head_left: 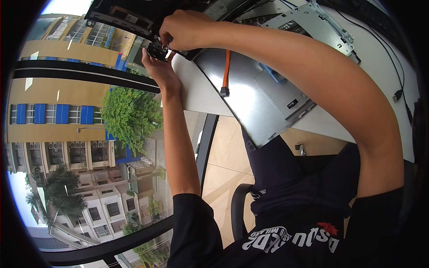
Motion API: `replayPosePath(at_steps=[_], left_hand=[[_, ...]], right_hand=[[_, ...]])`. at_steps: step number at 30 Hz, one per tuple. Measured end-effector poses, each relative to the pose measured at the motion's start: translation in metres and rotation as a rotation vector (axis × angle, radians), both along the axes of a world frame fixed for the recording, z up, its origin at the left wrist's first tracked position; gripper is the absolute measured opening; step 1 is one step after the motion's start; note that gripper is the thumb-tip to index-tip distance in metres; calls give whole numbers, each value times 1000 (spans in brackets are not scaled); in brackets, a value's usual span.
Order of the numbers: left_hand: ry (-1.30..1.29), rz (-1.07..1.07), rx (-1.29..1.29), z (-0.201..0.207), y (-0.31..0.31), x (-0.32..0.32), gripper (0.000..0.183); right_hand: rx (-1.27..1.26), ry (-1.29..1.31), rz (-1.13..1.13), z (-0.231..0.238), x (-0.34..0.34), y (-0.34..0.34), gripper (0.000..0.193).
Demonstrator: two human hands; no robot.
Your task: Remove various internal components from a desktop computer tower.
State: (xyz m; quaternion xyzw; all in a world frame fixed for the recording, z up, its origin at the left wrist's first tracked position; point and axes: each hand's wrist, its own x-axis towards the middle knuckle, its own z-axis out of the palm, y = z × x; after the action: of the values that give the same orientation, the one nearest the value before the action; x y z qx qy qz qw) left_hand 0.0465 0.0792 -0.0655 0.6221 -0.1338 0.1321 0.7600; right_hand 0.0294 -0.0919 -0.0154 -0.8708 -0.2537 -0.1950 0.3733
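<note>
Small dark part (pixel 156 51) sits at 11 o'clock in the view, just off the black panel's (pixel 145 15) lower corner; can't tell if the two touch. Long axis looks roughly 10-to-4, partly covered. Left hand (pixel 160 69) grips it, thumb one side, fingers the other; part lies at 12 o'clock from that palm. Right hand (pixel 187 31) curled, part at its 8 o'clock; fingertips hidden, can't tell if pinching. Left is nearer. Outward: orange cable (pixel 227 67) at 4 o'clock, over the bare metal sheet (pixel 241 109); metal chassis (pixel 290 20) at 2 o'clock in the view.
</note>
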Motion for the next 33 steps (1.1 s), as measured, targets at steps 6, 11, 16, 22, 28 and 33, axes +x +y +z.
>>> replayPosePath(at_steps=[6, 11, 16, 22, 28, 33], left_hand=[[-10, -18, -9, 0, -2, 1, 58], [-9, 9, -29, -1, 0, 0, 56], [-22, -29, -24, 1, -4, -1, 55], [-17, -18, -35, 3, -8, -3, 53], [-24, -15, -38, 2, -2, -3, 52], [-18, -26, -59, 2, -7, -1, 51]], right_hand=[[79, -47, -35, -6, -1, 6, 21], [59, -22, -33, -3, -3, 10, 21], [73, -43, -105, -8, 1, 14, 31], [110, -33, -100, -14, 4, 14, 35], [87, 52, -132, -13, 0, 22, 31], [155, -23, -119, -20, 10, 20, 31]])
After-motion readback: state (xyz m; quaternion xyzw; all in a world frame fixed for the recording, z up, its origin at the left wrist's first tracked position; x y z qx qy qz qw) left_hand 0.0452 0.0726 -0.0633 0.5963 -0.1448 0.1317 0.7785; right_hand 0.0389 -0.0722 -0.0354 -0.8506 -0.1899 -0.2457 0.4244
